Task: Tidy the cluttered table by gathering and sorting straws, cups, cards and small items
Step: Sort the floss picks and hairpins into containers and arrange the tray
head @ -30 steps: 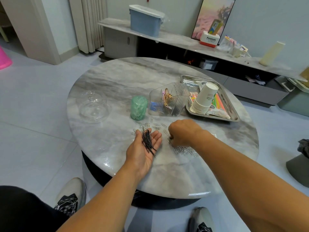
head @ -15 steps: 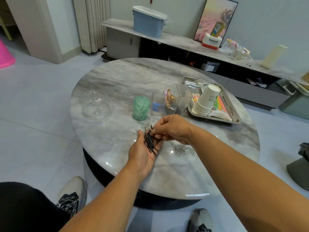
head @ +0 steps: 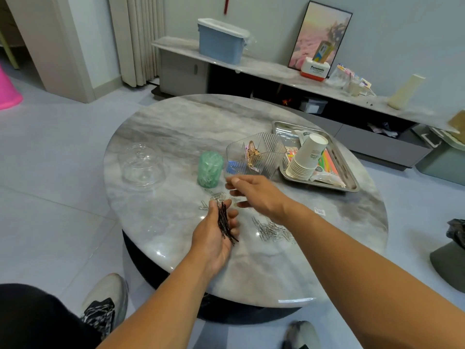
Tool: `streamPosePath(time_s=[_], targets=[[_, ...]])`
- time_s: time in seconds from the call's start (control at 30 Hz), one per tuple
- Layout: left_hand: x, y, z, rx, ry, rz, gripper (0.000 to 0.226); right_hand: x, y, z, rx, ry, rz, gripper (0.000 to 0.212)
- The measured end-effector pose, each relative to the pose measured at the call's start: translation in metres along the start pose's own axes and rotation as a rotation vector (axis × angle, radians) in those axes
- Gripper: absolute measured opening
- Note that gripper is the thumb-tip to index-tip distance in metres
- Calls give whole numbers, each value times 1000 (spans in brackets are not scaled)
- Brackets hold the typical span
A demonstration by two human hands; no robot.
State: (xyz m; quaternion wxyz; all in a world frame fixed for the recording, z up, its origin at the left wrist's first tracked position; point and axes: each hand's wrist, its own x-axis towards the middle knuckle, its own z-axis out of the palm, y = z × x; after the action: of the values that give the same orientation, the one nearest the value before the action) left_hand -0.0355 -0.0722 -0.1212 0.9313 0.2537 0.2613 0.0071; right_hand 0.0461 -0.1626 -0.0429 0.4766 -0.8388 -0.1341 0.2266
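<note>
The person's left hand (head: 214, 238) lies palm up over the near part of the round grey marble table (head: 176, 127), its fingers loosely cupped around a bundle of thin black hairpins (head: 226, 224) resting across the palm. The right hand (head: 254, 195) hovers just beyond it, thumb and fingers spread and relaxed, grasping nothing that I can make out. Beneath and beside the hands, silver paper clips lie on the marble: a loose scatter (head: 214, 199) near the left fingertips and a denser heap (head: 273, 231) under the right forearm. Further in stand a green ribbed plastic jar (head: 210, 168) and, just to its right, a clear ribbed plastic organiser (head: 256, 154) with gold and blue items in its compartments. Toward the left edge sits a clear domed plastic lid (head: 142, 163). Near the right edge a rectangular steel tray (head: 348, 183) holds a tilted stack of white paper cups (head: 307, 157) and bright coloured straws (head: 327, 161).
</note>
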Motion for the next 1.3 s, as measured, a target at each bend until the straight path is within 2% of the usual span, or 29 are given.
streamPosePath(time_s=[0.13,0.27,0.37,0.5,0.57,0.7,0.9,1.0,1.2,1.27,1.3], targets=[[2,4,0,31,-6,-49,35,-1,1,13,-165,-118,15,43],[-1,10,12,86,-12,-124,34,1,-1,2,-229,-133,-8,48],[-1,22,42,104,-41,-220,42,3,-10,-10,1,5,-16,48],[11,57,102,136,-90,-325,34,11,-23,-44,322,386,-33,39],[19,72,134,178,-104,-341,30,13,-24,-64,540,492,35,33],[39,88,182,136,-106,-330,27,13,-27,-87,981,456,73,45],[67,90,222,307,-119,-302,31,25,-33,-92,1222,582,96,43],[82,86,231,366,-95,-364,35,31,-33,-98,1294,575,84,40],[107,86,233,550,-49,-388,44,40,-20,-111,1299,567,169,48],[112,93,236,517,-32,-379,56,40,-18,-112,1311,557,177,48],[116,95,237,434,29,-366,63,40,-18,-113,1311,555,178,48]])
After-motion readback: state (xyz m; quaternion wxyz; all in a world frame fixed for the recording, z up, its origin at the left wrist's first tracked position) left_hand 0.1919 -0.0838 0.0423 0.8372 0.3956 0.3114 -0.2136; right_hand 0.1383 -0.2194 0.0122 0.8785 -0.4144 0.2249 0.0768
